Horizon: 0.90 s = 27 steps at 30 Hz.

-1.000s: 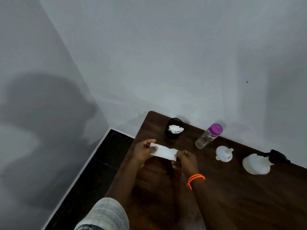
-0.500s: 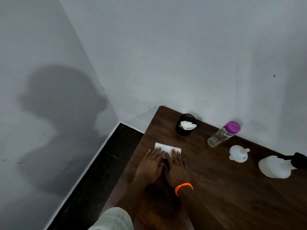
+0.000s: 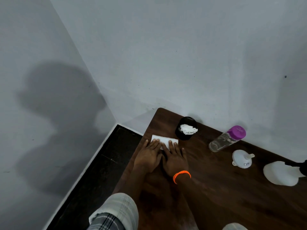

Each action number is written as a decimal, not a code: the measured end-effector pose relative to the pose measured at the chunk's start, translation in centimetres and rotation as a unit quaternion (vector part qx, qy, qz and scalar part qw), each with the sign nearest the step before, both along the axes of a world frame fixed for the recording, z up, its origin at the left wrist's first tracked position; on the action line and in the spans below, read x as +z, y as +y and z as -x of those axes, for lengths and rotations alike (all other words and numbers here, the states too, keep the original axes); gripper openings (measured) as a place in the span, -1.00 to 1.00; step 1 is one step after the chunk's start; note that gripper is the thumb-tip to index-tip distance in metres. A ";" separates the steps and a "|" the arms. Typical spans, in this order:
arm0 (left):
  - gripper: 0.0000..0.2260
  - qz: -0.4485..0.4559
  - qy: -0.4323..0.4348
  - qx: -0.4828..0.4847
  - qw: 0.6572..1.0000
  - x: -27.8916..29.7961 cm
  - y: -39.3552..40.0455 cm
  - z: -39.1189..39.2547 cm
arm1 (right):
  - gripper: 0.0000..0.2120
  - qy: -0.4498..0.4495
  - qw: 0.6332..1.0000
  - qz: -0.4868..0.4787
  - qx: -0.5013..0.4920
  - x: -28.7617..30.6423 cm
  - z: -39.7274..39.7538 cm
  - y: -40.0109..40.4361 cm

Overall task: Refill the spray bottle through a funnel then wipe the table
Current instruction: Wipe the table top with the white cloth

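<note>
both hands (image 3: pixel 163 156) flat on white tissue (image 3: pixel 164 141), funnel (image 3: pixel 242 159), perhaps spray bottle (image 3: pixel 282 175) right

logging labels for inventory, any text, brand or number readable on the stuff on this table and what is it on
No text reads clearly.
Funnel: a small sticker with dark print, too small and blurred to read.
Bottle with purple cap: faint marks on the clear wall, not legible.
Black cup, white paper, spray bottle: no text visible.

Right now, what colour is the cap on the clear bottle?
Purple. The cap tops the clear bottle, seen best in the head view.
</note>
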State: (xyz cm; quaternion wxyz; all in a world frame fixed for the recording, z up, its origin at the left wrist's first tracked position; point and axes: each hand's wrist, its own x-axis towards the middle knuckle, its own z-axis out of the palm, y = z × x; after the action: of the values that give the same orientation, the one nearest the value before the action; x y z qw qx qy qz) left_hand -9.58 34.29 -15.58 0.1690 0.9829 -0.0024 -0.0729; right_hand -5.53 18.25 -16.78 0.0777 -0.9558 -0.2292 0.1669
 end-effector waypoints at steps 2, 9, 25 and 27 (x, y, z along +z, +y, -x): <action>-0.33 -0.006 0.006 0.006 1.000 0.2 0.8 -0.5 | -0.31 0.009 1.000 0.000 0.012 0.3 -0.3 1.0; -0.35 0.001 0.012 0.045 0.999 0.4 2.5 2.5 | -0.32 0.005 0.999 -0.013 0.048 0.8 1.4 2.8; -0.34 0.027 0.051 0.145 0.988 1.8 0.2 19.4 | -0.44 0.014 0.985 0.012 0.174 0.7 14.7 1.0; -0.38 0.013 0.062 0.151 0.987 2.2 -0.9 21.4 | -0.44 0.023 0.983 0.012 0.183 0.8 16.4 0.2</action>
State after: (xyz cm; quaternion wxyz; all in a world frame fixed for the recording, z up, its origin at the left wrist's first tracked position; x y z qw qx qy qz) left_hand -31.00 33.36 -13.34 0.1903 0.9634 0.1552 -0.1074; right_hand -21.89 18.46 -16.02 0.0399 -0.8943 -0.3965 0.2033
